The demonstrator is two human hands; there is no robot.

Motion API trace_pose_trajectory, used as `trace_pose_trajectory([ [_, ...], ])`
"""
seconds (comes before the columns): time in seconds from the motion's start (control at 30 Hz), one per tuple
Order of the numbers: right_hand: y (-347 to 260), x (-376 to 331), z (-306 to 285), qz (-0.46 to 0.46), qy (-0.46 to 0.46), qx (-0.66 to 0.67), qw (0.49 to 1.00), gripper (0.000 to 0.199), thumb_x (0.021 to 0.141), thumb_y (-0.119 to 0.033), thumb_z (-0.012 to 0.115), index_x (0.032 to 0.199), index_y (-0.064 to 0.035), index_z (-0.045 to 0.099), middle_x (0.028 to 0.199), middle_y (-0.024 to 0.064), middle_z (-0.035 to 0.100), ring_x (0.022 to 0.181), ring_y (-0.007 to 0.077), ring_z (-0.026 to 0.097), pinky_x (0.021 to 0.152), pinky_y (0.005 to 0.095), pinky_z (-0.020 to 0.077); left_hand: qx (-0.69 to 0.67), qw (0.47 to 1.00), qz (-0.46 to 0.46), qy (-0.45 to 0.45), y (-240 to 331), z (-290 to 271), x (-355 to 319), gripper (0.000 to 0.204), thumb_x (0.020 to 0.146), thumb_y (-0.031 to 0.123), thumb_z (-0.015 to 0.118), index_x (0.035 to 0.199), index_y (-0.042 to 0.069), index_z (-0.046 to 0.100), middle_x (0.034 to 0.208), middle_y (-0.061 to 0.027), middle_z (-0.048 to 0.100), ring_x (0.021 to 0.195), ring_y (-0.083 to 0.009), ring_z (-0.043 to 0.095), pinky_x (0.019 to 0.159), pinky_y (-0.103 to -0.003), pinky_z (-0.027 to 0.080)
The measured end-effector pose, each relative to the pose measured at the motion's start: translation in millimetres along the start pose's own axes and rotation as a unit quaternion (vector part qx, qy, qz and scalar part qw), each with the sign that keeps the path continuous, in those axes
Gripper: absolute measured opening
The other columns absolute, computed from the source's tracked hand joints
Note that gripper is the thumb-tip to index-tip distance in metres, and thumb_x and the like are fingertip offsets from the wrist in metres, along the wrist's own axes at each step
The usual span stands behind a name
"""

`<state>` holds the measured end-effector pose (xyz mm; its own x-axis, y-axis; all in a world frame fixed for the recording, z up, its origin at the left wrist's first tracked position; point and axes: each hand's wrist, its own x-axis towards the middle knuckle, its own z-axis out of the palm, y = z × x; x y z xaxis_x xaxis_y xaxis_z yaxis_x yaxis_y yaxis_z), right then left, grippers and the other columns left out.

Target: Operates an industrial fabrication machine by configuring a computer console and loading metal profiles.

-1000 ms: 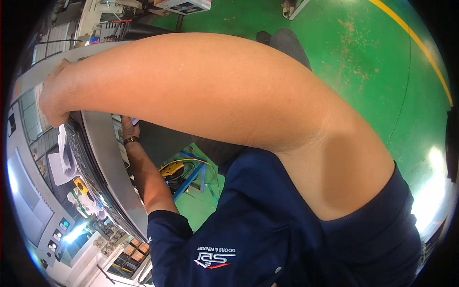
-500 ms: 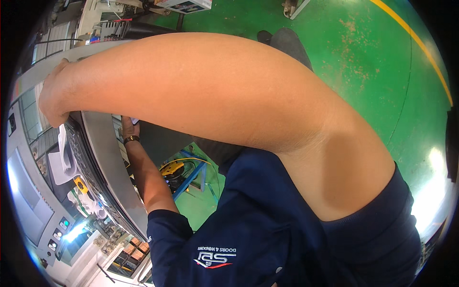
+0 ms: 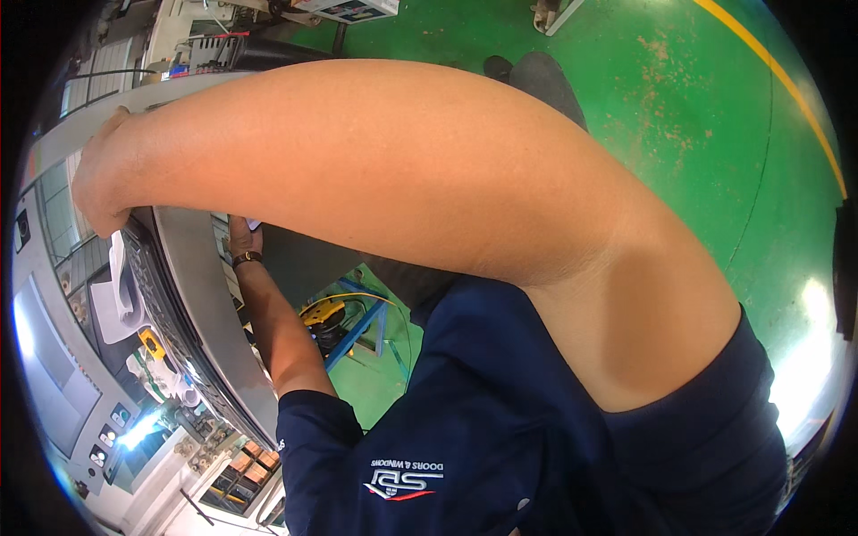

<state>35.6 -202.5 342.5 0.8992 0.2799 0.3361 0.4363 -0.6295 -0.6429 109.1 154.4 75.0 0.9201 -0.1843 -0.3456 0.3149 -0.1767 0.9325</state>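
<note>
My right arm stretches across the view to the far left, where my right hand (image 3: pixel 103 174) rests at the grey metal frame (image 3: pixel 192 259) of a machine. Its fingers bend away from sight, so their grip is hidden. Lower down and behind that forearm, my left hand (image 3: pixel 241 237), with a dark watch (image 3: pixel 247 258) on the wrist, is beside the inner side of the same frame. A small pale violet thing (image 3: pixel 254 225) shows against its palm, and the left fingers seem closed round it. The right forearm covers part of this hand.
A control panel (image 3: pixel 54 357) with a lit screen and knobs stands at the left. White papers (image 3: pixel 121 304) and a yellow tape measure (image 3: pixel 152 344) lie by the frame. Below my arms are a blue stand (image 3: pixel 362 335) and a yellow cable reel (image 3: pixel 323 313) on the green floor (image 3: pixel 697 179).
</note>
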Motion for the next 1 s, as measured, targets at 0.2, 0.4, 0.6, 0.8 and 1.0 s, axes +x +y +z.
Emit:
trace_pose_trajectory([
  [0.2,-4,0,1,-0.003,0.015,0.001,1.0,0.044,0.085,-0.024,0.066,0.127,-0.0155,0.073,0.126,0.0126,0.069,0.12,0.0386,0.059,0.096,0.0593,0.0375,0.015,1.0,-0.01,-0.013,3,-6,1,0.039,0.101,0.035,0.065,0.13,0.01,0.059,0.118,-0.002,0.067,0.109,-0.0177,0.066,0.091,-0.037,0.056],
  [0.4,-2,2,1,-0.009,0.014,-0.003,1.0,0.044,0.086,-0.024,0.064,0.129,-0.0161,0.072,0.127,0.0125,0.068,0.122,0.0381,0.058,0.097,0.0607,0.0371,0.011,1.0,-0.008,0.004,2,-3,-3,0.039,0.101,0.037,0.065,0.13,0.011,0.059,0.116,-0.0009,0.067,0.107,-0.0171,0.066,0.089,-0.037,0.057],
  [0.6,-2,0,0,-0.009,0.016,0.002,1.0,0.043,0.086,-0.024,0.064,0.128,-0.0168,0.072,0.126,0.0118,0.069,0.122,0.0369,0.059,0.097,0.0598,0.037,0.024,0.999,-0.024,-0.004,6,-5,-5,0.041,0.1,0.038,0.065,0.13,0.011,0.059,0.117,-0.0009,0.067,0.107,-0.0178,0.066,0.089,-0.038,0.055],
  [0.8,-5,3,2,0.003,0.026,-0.005,1.0,0.042,0.086,-0.025,0.065,0.126,-0.0178,0.074,0.124,0.01,0.07,0.12,0.0344,0.06,0.097,0.0572,0.0373,0.015,0.999,-0.014,0.034,2,-6,-2,0.044,0.098,0.041,0.067,0.13,0.011,0.061,0.119,-0.001,0.067,0.109,-0.0177,0.065,0.096,-0.039,0.052],
  [1.0,-2,5,2,0.002,0.017,0.001,1.0,0.04,0.085,-0.027,0.067,0.123,-0.0183,0.075,0.118,0.0086,0.071,0.115,0.0326,0.061,0.094,0.0549,0.0377,0.018,1.0,-0.012,0.007,1,-7,-1,0.043,0.099,0.04,0.066,0.129,0.011,0.061,0.12,-0.0022,0.067,0.11,-0.0178,0.065,0.095,-0.039,0.052],
])
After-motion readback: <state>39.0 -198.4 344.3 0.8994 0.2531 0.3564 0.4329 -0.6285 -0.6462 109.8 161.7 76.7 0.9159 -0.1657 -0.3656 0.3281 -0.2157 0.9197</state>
